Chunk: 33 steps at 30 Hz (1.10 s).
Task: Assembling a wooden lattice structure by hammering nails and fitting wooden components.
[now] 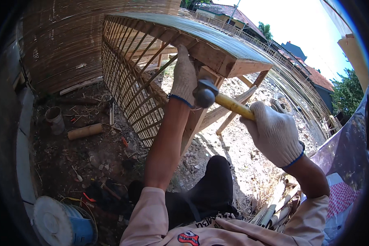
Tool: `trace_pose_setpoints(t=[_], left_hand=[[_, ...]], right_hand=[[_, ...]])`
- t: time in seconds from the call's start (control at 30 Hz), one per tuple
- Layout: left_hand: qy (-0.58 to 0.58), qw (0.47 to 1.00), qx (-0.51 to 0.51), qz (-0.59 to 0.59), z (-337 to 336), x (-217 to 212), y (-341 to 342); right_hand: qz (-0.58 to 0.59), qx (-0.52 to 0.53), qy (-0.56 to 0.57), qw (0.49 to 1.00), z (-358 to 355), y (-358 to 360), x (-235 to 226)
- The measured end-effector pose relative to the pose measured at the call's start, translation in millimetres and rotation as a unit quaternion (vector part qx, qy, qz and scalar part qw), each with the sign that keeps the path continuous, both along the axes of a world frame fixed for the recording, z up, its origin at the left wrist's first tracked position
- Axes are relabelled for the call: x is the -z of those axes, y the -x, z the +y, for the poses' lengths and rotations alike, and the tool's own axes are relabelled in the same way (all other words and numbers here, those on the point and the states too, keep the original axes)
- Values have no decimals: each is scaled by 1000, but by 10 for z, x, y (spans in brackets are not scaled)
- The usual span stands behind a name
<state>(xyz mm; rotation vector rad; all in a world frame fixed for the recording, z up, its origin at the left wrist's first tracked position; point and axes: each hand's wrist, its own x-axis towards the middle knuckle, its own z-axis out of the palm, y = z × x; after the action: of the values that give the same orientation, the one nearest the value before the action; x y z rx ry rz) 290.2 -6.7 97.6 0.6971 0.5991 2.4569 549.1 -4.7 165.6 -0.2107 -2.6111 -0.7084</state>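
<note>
My right hand [274, 133], in a white knitted glove, is closed round the yellow handle of a hammer [235, 106]. The hammer's dark metal head hangs in front of a wooden post, close to my left wrist. My left hand [182, 76], gloved too, is raised against the upper edge of a wooden frame [211, 55]. A thin bamboo slat [162, 71] runs up into it, and the fingers look closed there, though partly hidden. Several similar slats form an open lattice [127, 82] along the frame's side. Whether a nail is at the left fingers cannot be seen.
A sheet-like top [192, 28] covers the frame. On the ground lie a bamboo piece [85, 131], a bucket [54, 119] and scraps. A blue drum with a pale lid [53, 221] stands lower left. Bamboo poles [274, 205] lie lower right. Woven bamboo screening [61, 45] rises behind.
</note>
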Motion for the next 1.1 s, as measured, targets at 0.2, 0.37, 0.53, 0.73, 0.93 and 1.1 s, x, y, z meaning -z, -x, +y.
trace_pose_setpoints(t=[0.2, 0.37, 0.53, 0.73, 0.93, 1.1], left_hand=[[-22, 998, 40, -31, 88, 84, 130], [56, 998, -5, -39, 185, 145, 256], [94, 994, -49, 34, 66, 36, 72], [-14, 998, -40, 40, 85, 140, 162], [81, 993, -80, 39, 209, 169, 123], [76, 989, -111, 60, 363, 151, 142]], right_hand=[[12, 1, 24, 1000, 106, -30, 108], [75, -126, 113, 983, -42, -86, 223], [36, -37, -1, 999, 416, 16, 164], [35, -66, 100, 992, 24, -96, 298], [23, 38, 67, 997, 429, 49, 194], [23, -51, 52, 997, 26, -15, 184]])
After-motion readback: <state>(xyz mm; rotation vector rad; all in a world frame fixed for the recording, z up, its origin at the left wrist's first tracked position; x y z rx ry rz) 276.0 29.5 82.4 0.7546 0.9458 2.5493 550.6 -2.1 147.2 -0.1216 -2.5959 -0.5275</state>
